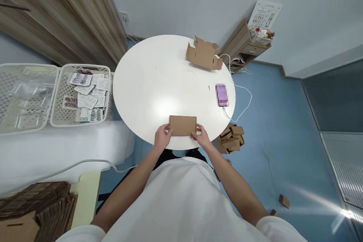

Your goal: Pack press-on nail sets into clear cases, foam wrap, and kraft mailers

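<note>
A closed brown cardboard box (183,125) lies flat at the near edge of the white oval table (141,83). My left hand (162,136) grips its left end, thumb on the near corner and fingers along the side. At the right end, my right hand (202,136) holds the box the same way. Farther back on the table rests an unfolded cardboard box blank (204,55) with its flaps raised. A phone with a purple, pixelated screen (222,95) sits near the right edge, joined to a white cable.
Left of the table stands a white basket (53,102) with several packs of small coloured pieces and cards, beside another basket (8,68). Folded cardboard (39,204) is stacked at lower left. Several small boxes (233,138) are heaped right of the table; a loose box (284,201) lies on the floor.
</note>
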Motion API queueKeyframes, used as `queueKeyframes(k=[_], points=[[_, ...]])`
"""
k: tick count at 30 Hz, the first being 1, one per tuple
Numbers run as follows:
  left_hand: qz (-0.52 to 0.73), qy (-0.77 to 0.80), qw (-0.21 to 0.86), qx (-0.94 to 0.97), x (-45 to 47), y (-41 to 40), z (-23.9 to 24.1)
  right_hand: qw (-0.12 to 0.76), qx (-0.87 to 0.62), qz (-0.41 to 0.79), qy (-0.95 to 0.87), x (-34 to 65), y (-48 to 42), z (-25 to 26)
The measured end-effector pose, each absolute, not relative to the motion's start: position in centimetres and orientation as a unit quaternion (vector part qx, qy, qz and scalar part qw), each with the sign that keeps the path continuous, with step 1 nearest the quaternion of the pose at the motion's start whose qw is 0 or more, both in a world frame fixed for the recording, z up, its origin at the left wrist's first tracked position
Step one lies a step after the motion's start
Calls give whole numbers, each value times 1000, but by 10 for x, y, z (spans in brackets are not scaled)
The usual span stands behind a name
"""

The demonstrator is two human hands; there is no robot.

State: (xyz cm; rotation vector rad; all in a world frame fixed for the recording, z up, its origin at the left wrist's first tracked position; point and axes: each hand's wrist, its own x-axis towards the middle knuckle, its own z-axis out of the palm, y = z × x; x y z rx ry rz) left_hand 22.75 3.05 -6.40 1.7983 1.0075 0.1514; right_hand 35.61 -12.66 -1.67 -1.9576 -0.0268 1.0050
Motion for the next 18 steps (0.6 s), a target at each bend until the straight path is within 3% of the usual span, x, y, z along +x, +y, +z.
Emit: queueKeyframes(k=[6, 12, 18], points=[[83, 425, 473, 768, 243, 10, -51, 514, -754, 409, -8, 359, -150, -24], [82, 371, 450, 808, 294, -56, -25, 584, -763, 275, 22, 373, -223, -32], [-5, 216, 461, 861, 372, -163, -15, 619, -762, 143, 120, 403, -340, -39]])
